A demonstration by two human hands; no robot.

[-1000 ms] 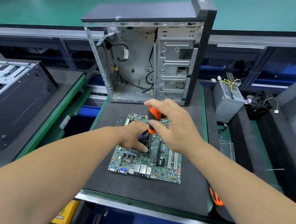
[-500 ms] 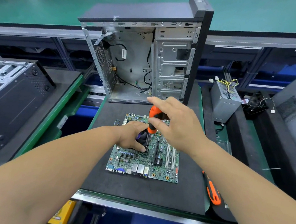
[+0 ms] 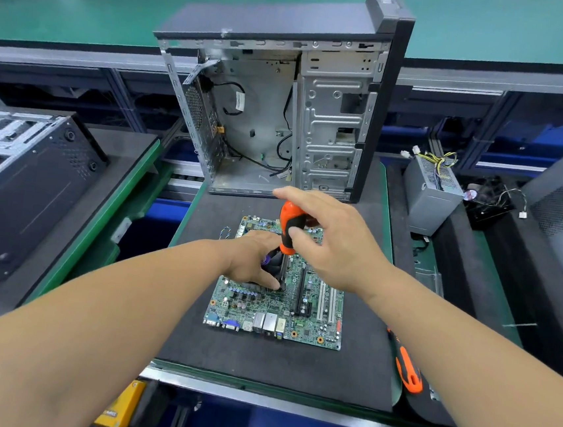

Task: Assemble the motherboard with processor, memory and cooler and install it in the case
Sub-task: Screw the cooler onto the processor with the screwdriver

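Now both hands meet — right hand (image 3: 335,242) grips upright screwdriver (image 3: 291,226).

A dark foam mat (image 3: 259,359) covers the near workbench, edged in green with a metal front rail (image 3: 289,405). Beyond it a long green-topped bench (image 3: 86,12) runs left to right across the far side, carried on a grey metal frame (image 3: 126,98) with blue bins (image 3: 555,136) in the shadow underneath. To the left sits another padded station (image 3: 128,150); to the right, a dark padded ledge (image 3: 454,264). Light falls evenly from above.
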